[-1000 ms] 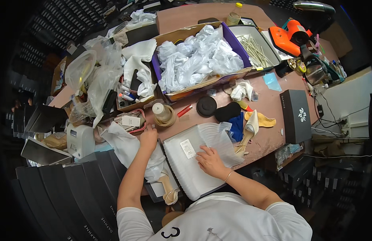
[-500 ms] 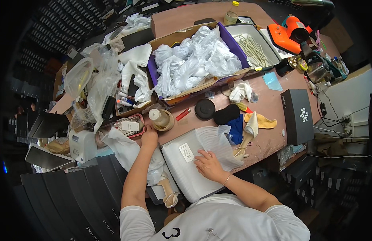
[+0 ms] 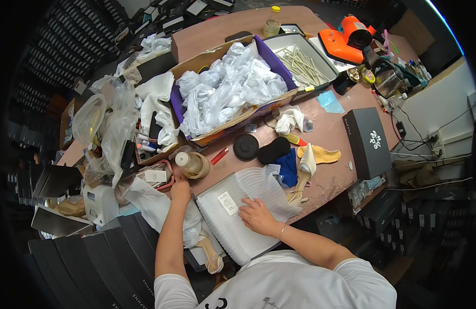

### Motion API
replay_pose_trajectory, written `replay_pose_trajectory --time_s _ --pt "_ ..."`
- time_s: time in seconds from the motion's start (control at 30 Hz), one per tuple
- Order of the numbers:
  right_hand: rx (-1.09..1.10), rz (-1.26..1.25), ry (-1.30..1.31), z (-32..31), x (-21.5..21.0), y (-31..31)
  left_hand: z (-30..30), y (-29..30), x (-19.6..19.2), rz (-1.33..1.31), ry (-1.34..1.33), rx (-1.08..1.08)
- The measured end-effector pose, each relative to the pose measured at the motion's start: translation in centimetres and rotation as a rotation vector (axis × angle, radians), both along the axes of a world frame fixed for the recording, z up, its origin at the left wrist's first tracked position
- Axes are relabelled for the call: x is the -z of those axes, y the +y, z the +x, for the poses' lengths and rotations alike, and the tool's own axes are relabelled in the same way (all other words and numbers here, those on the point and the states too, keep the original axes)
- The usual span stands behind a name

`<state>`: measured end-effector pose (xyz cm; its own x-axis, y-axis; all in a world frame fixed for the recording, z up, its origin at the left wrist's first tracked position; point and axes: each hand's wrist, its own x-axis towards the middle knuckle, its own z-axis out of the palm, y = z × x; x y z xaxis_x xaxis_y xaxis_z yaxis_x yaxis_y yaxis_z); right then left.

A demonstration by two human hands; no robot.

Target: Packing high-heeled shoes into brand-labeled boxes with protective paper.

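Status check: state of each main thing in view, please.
Left hand: beside pink basket, grip unclear
Right hand: resting on foam sheet
Pink basket: open, filled
Foam sheet: spread out, labelled
Purple box: open, full
Black tabletop shoebox: shut
Yellow-capped jar: closed
Sandal: partly covered
Stick tray: open

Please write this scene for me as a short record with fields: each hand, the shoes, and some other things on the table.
left hand: at the pink basket; whether it grips anything is unclear
right hand: laid open on the white sheet, beside a white label
first shoe: pale, with strap, partly under white wrapping
second shoe: pale, pointed toe, right of the sheet
far side of table: purple-sided carton full of crumpled white material
right side: dark box; orange device farther back
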<state>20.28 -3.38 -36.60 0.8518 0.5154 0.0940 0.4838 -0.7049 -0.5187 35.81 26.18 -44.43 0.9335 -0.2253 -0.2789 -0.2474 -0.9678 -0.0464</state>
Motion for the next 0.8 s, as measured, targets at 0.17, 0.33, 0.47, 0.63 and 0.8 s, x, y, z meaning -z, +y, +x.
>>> replay_pose_trajectory --time_s 0.17,0.33,0.47,0.63,0.8 --pt "0.000 -0.029 -0.004 -0.1 0.1 0.0 0.1 0.7 0.3 -0.118 0.070 -0.116" --pt "-0.003 -0.015 -0.010 0.0 -0.1 0.0 -0.7 0.7 -0.2 -0.055 0.007 -0.084" --pt "0.024 0.011 -0.040 -0.2 0.3 -0.3 -0.6 -0.6 -0.9 -0.065 0.012 -0.111" --pt "0.031 0.018 -0.018 -0.3 0.3 -0.8 -0.4 0.4 0.4 -0.071 0.024 -0.043" --pt "-0.008 0.004 -0.033 0.0 0.5 -0.2 -1.3 2.6 -0.3 -0.154 0.081 -0.037"
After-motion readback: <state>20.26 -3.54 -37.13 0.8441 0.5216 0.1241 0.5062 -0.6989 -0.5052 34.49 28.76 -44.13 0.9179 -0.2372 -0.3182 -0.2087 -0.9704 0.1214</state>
